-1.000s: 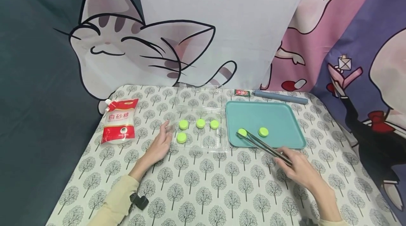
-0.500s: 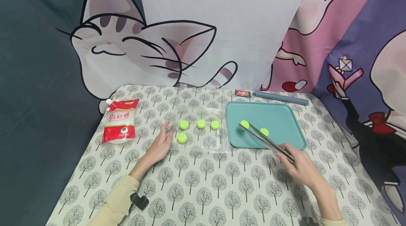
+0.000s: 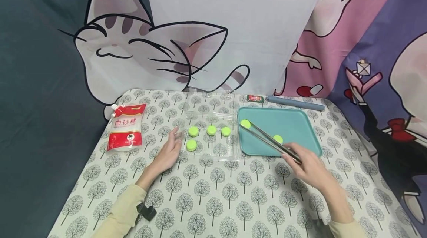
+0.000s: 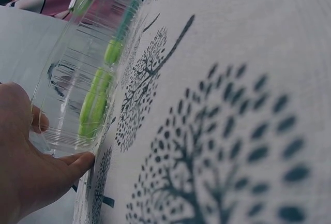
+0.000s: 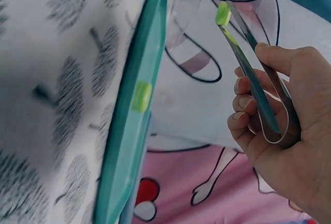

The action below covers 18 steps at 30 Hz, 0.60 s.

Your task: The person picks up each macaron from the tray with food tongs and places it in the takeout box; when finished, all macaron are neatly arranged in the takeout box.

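My right hand [image 3: 305,165] grips metal tongs [image 3: 267,139]. Their tips pinch a lime-green macaron [image 3: 245,124], which overlaps the left rim of the teal tray [image 3: 297,126] in the head view. In the right wrist view this macaron [image 5: 223,13] is lifted clear of the tray. Another macaron [image 3: 278,139] lies on the tray, partly behind the tongs. My left hand [image 3: 169,151] holds the left side of a clear plastic box [image 3: 210,155], fingertips at its end wall in the left wrist view. Several macarons [image 3: 211,130] sit inside, three in the back row and one in front.
The box's clear lid [image 3: 210,101] stands raised behind it. A red and white sugar pouch [image 3: 126,126] lies at the left. Beyond the tray are a small red and green packet [image 3: 255,98] and a blue-grey rod [image 3: 295,103]. A printed cloth hangs behind the table.
The tongs have lifted the macaron from the tray and carried it left and back, towards the box. My left hand has stayed in place.
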Motion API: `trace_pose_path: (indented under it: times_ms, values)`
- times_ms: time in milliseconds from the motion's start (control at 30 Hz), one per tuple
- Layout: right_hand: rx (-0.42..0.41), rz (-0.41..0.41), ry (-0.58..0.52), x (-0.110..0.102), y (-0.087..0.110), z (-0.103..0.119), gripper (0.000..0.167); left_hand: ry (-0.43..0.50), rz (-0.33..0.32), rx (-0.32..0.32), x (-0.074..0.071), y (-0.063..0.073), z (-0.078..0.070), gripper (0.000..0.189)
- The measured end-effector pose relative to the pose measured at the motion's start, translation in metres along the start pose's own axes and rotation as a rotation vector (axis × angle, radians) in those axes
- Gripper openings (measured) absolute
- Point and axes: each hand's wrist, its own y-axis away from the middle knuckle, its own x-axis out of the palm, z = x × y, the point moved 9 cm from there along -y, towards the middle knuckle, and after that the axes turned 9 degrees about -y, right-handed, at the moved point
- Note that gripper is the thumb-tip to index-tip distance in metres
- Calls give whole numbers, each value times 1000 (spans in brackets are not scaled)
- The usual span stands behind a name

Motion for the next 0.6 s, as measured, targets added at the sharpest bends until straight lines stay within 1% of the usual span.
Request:
trace_pose_path:
  times_ms: [100, 267, 467, 600]
  values:
    - [-11, 29, -4, 6, -9, 6, 34, 1, 0, -3, 0, 0, 0, 58]
    - [-15, 102, -2, 19, -25, 16, 33, 8, 2, -8, 0, 0, 1, 58]
    - [-64, 198, -7, 39, -44, 31, 29, 4, 2, -7, 0, 0, 0, 59]
    - [-89, 264, -10, 55, -52, 37, 25, 5, 2, -7, 0, 0, 0, 58]
